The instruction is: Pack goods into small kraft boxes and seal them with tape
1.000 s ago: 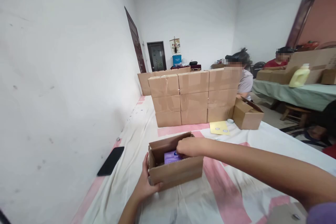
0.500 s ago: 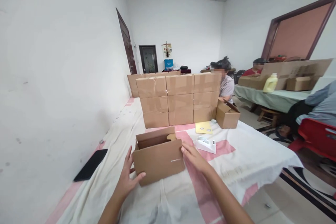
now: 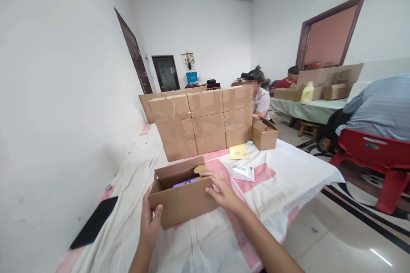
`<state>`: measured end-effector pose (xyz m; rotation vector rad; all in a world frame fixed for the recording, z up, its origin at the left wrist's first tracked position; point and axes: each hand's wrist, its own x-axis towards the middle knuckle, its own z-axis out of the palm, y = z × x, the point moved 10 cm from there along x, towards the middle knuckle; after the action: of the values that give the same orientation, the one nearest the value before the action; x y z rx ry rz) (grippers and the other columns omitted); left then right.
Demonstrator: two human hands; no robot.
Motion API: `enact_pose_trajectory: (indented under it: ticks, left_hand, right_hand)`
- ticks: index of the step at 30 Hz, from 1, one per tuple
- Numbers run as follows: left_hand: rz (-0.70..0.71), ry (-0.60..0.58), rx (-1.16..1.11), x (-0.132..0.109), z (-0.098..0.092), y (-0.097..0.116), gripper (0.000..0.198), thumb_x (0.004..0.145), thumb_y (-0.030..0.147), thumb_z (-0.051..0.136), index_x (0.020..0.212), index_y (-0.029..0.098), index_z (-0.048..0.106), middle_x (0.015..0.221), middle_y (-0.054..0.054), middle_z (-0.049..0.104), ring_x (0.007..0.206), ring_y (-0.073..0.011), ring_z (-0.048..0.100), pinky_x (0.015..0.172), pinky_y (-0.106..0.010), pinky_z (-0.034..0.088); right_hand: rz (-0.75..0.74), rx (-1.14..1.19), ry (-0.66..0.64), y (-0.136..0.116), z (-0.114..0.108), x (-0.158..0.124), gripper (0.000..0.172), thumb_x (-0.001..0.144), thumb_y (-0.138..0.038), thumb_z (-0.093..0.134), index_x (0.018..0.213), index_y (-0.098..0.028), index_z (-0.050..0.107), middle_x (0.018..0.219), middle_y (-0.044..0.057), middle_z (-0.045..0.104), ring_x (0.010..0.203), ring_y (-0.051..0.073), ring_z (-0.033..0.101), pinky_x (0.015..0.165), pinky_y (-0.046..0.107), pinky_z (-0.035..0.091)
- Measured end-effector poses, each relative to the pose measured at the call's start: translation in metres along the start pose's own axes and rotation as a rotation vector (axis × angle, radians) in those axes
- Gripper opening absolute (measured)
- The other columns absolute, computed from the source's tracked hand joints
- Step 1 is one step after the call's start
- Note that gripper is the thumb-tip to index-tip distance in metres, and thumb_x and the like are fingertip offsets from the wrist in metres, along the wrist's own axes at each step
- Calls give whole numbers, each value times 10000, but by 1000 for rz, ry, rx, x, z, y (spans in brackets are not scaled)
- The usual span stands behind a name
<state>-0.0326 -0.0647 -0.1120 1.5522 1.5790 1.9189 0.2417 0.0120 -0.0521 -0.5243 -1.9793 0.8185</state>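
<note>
An open-topped cardboard box (image 3: 185,204) rests on the cloth-covered table right before me. Inside it a purple packet (image 3: 185,182) partly shows; the front wall hides the rest. My left hand (image 3: 151,213) grips the box's left end, thumb on the front wall and fingers round the side. At the other end, my right hand (image 3: 221,190) holds the top right corner, fingers over the end flap and thumb against the front. To the right of the box lie a white device (image 3: 243,173) and a yellow sheet (image 3: 238,152) with two small pale pieces on it.
Taped cartons (image 3: 205,121) stand stacked as a wall behind the box. A smaller open carton (image 3: 265,134) stands at their right, near a tape roll (image 3: 250,143). A black flat object (image 3: 94,222) lies at left. Other people sit beyond, one on a red chair (image 3: 373,149).
My view has turned to the right. My left hand has closed in on the box's end, and my right fingers have moved over its right edge. The purple packet inside has come into sight.
</note>
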Motion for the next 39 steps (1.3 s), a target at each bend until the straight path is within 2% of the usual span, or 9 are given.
enact_pose_trajectory:
  ticks: [9, 12, 17, 20, 23, 27, 32, 35, 39]
  left_hand:
    - [67, -87, 119, 0, -3, 14, 544, 922, 642, 456, 1217, 250, 691, 1357, -97, 562, 1362, -337, 416, 1245, -575, 186]
    - [-43, -32, 100, 2, -8, 10, 579, 945, 613, 438, 1405, 276, 540, 1399, -91, 548, 1381, -317, 400, 1229, -570, 227]
    - [-199, -16, 1, 10, -4, 11, 746, 941, 503, 503, 1584, 411, 135, 1656, -31, 278, 1382, -285, 441, 1167, -507, 350]
    - [-120, -80, 161, 18, -4, 17, 663, 962, 439, 415, 1584, 381, 192, 1619, -40, 371, 1353, -271, 471, 1136, -502, 381]
    - [1, -174, 417, 25, 0, 26, 485, 930, 374, 382, 1358, 320, 605, 1345, -62, 648, 1247, -305, 539, 1083, -558, 396]
    - [113, -244, 686, 27, 22, 55, 333, 902, 338, 465, 1047, 325, 764, 1181, -28, 729, 1257, -333, 520, 1176, -645, 176]
    - [204, -480, 921, 8, 82, 83, 479, 975, 469, 408, 1351, 261, 621, 1410, -36, 629, 1304, -281, 531, 1081, -480, 404]
    - [211, -491, 1026, 6, 90, 88, 534, 951, 525, 462, 1402, 261, 575, 1404, -47, 625, 1240, -294, 556, 1032, -477, 436]
    - [262, -498, 1115, 6, 91, 89, 551, 934, 537, 503, 1413, 270, 565, 1383, -56, 630, 1198, -299, 559, 1010, -468, 437]
  right_hand:
    - [39, 65, -67, -1, 0, 10, 312, 951, -479, 579, 936, -214, 743, 1374, 117, 588, 1310, 296, 543, 1094, 464, 443]
    - [191, 99, 68, 17, -3, 18, 278, 923, -400, 599, 1131, -230, 672, 1412, 135, 536, 1298, 289, 549, 1058, 489, 478]
    - [238, 146, 127, 33, 6, 39, 812, 723, -171, 674, 1482, -300, 414, 1548, 112, 435, 1450, 286, 401, 1149, 497, 395]
    - [133, 60, 211, 27, -2, 44, 478, 772, -172, 617, 1242, -256, 634, 1352, 92, 624, 1321, 271, 544, 1123, 468, 427]
    - [6, -81, 221, 17, -4, 38, 104, 838, -184, 598, 831, -229, 691, 1015, 75, 747, 1152, 269, 647, 1077, 461, 459]
    - [-80, -203, 199, 7, 1, 27, 139, 873, -158, 590, 831, -225, 704, 1016, 61, 766, 1170, 264, 650, 1065, 451, 460]
    - [-68, -244, 144, 11, 2, 16, 211, 914, -206, 587, 1053, -242, 741, 1157, 59, 758, 1254, 269, 617, 1084, 451, 452]
    - [-20, -286, 230, 29, -38, 6, 309, 915, -235, 567, 1190, -237, 708, 1249, 82, 721, 1211, 259, 638, 1067, 444, 468]
    - [329, -431, 430, 87, -144, -19, 292, 914, -214, 482, 1043, -190, 742, 1200, 108, 727, 1181, 254, 635, 1063, 418, 458]
